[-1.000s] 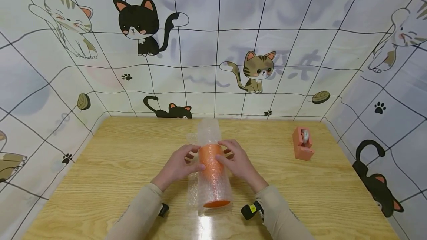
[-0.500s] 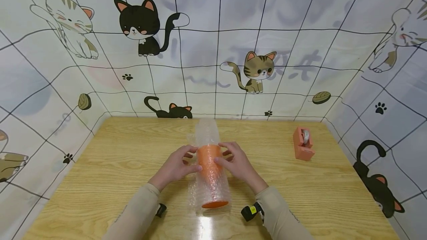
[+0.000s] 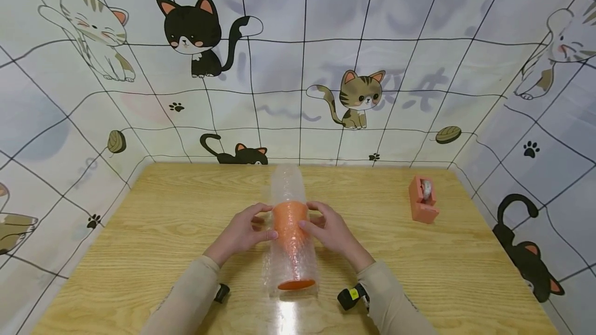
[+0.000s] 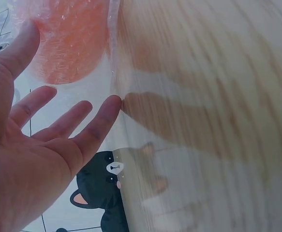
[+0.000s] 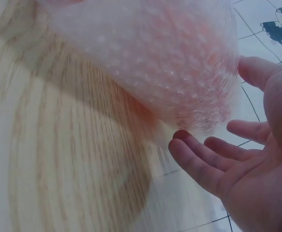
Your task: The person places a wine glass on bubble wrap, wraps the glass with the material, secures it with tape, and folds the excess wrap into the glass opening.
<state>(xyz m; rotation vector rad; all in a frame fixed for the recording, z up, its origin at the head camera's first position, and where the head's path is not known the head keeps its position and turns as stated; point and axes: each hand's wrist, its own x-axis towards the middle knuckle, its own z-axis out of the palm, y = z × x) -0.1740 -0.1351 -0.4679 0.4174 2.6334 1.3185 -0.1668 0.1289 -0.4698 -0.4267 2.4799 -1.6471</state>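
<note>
In the head view an orange, roughly cylindrical object [image 3: 289, 220] lies on the table, rolled in clear bubble wrap [image 3: 287, 182]. The wrap reaches past its far end, and a loose layer shows along the left side. My left hand [image 3: 240, 232] is at its left, thumb touching the wrap and the other fingers loosely extended, as the left wrist view shows. From the right side my right hand [image 3: 329, 229] lays its thumb on the roll; its fingers [image 5: 199, 164] stay loosely extended near the end of the roll in the right wrist view.
A pink tape dispenser [image 3: 423, 200] with a roll of tape stands at the back right of the wooden table [image 3: 186, 195]. Cat-printed cloth walls [image 3: 279, 66] enclose the back and both sides. Black wrist cameras [image 3: 351, 296] sit below the sleeves.
The wrapped roll has shifted a little to the left. My left hand has moved slightly left along with it, while the right hand stays almost in place.
</note>
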